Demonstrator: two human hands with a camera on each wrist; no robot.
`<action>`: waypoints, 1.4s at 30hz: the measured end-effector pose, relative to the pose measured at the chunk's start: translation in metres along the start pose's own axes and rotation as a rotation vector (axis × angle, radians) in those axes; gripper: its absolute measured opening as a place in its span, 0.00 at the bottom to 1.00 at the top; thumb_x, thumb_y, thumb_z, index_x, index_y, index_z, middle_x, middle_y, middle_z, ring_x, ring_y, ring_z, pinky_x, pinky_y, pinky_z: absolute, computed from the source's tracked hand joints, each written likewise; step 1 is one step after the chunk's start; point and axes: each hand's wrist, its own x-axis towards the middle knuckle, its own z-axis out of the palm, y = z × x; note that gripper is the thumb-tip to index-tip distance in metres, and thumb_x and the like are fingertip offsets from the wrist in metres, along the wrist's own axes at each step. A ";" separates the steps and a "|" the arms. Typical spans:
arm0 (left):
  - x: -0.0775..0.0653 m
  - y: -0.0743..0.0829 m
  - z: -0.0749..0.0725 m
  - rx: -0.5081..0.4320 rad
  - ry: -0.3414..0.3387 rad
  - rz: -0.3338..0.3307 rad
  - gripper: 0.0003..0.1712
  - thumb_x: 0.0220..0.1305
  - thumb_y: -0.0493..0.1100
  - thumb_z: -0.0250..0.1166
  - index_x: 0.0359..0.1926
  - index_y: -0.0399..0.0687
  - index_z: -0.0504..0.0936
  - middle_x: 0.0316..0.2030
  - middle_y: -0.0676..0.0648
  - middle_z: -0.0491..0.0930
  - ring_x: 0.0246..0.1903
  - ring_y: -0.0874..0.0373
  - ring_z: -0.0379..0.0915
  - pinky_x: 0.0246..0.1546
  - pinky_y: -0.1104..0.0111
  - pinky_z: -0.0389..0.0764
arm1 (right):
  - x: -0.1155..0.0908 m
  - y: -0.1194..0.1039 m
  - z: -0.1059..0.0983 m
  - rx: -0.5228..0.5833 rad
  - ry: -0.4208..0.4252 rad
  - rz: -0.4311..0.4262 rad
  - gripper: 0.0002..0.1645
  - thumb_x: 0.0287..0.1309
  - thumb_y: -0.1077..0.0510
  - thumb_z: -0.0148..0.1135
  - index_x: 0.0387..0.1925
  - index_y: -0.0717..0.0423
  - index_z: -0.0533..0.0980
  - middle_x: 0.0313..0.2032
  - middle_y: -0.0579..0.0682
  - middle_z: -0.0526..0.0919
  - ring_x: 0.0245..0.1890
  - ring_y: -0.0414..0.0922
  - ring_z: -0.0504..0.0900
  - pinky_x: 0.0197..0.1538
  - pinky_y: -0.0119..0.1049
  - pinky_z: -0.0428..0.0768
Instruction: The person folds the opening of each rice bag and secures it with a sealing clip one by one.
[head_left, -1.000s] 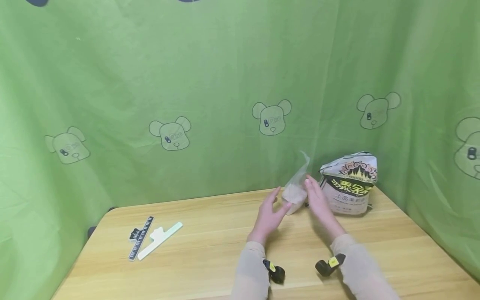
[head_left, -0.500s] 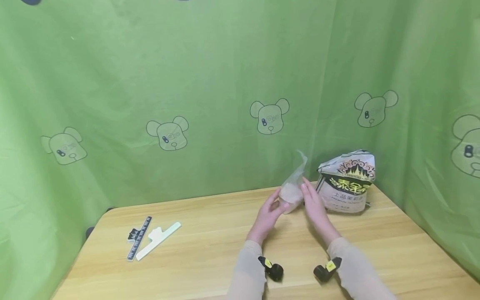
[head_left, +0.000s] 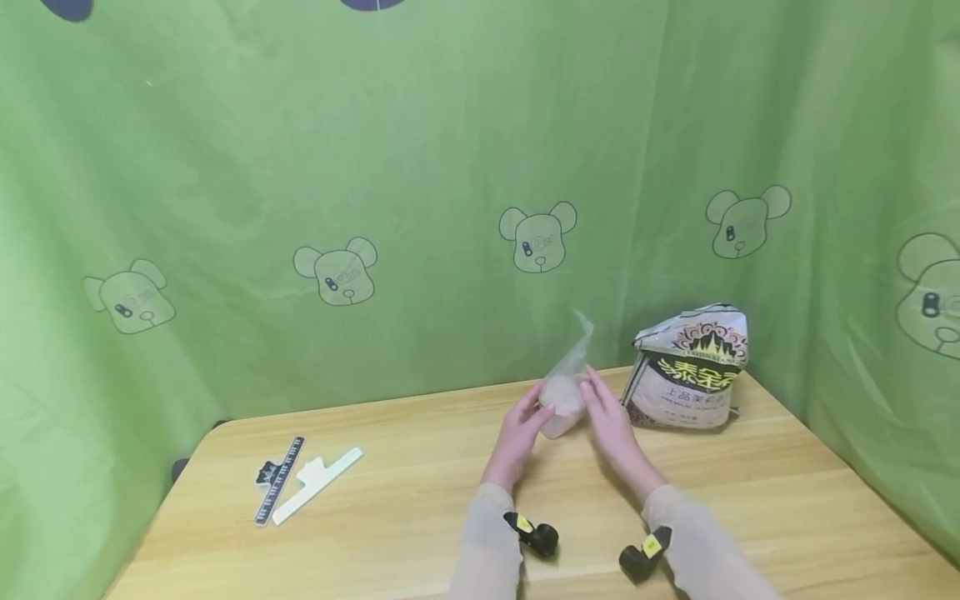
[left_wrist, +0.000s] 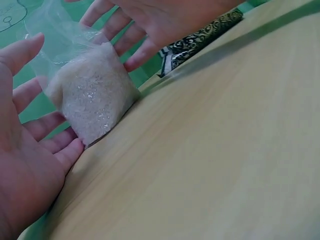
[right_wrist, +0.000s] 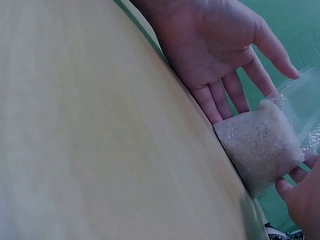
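Note:
A small clear plastic bag of rice [head_left: 562, 395] stands on the tabletop, its loose see-through top rising to a twisted peak. My left hand [head_left: 516, 433] touches its left side, fingers relaxed and slightly bent. On the opposite side my right hand [head_left: 613, 425] rests against the bag with fairly straight fingers. In the left wrist view the rice [left_wrist: 95, 95] fills the lower part, and the right hand [left_wrist: 165, 20] reaches in from above. The right wrist view shows the left hand [right_wrist: 210, 45] with fingertips at the bag's [right_wrist: 260, 145] lower corner.
A large printed rice package [head_left: 690, 371] stands at the back right, close to my right hand. To the left lie a black clip with a piano-key pattern [head_left: 279, 482] and a pale green clip [head_left: 318, 483]. Green curtain [head_left: 420, 167] surrounds the wooden table [head_left: 405, 533].
Both hands have shifted left and slightly toward me, and the small bag has moved with them, away from the large rice package. The clips have stayed put.

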 end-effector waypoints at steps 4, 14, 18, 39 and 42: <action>-0.001 0.000 -0.006 -0.010 0.025 0.013 0.32 0.66 0.52 0.61 0.69 0.52 0.67 0.69 0.44 0.67 0.67 0.46 0.66 0.69 0.50 0.64 | -0.003 -0.003 0.006 0.012 -0.015 -0.015 0.39 0.73 0.38 0.39 0.77 0.46 0.45 0.76 0.54 0.49 0.77 0.55 0.45 0.77 0.54 0.45; -0.003 0.003 -0.026 -0.048 0.121 -0.032 0.33 0.65 0.56 0.62 0.68 0.53 0.69 0.64 0.41 0.72 0.63 0.46 0.69 0.63 0.52 0.73 | -0.008 -0.007 0.017 -0.037 -0.052 -0.083 0.37 0.75 0.43 0.40 0.76 0.52 0.47 0.75 0.59 0.51 0.74 0.61 0.53 0.76 0.56 0.50; -0.005 0.005 -0.030 -0.058 0.139 -0.036 0.32 0.65 0.56 0.61 0.67 0.52 0.69 0.65 0.41 0.72 0.64 0.46 0.69 0.64 0.51 0.71 | -0.010 -0.006 0.021 -0.024 -0.065 -0.091 0.37 0.74 0.43 0.41 0.76 0.51 0.47 0.75 0.59 0.53 0.74 0.61 0.55 0.75 0.57 0.52; -0.017 0.004 -0.068 -0.147 0.086 -0.074 0.38 0.66 0.56 0.61 0.70 0.39 0.64 0.67 0.36 0.67 0.66 0.45 0.67 0.69 0.58 0.67 | -0.030 -0.011 0.041 0.004 -0.126 -0.115 0.34 0.74 0.49 0.46 0.75 0.51 0.51 0.70 0.63 0.63 0.70 0.61 0.63 0.70 0.54 0.65; -0.020 0.005 -0.073 -0.146 0.079 -0.074 0.39 0.67 0.55 0.60 0.70 0.37 0.62 0.68 0.35 0.66 0.66 0.43 0.66 0.70 0.56 0.66 | -0.032 -0.012 0.044 0.023 -0.145 -0.098 0.34 0.74 0.48 0.45 0.75 0.50 0.52 0.71 0.62 0.62 0.71 0.60 0.63 0.68 0.53 0.67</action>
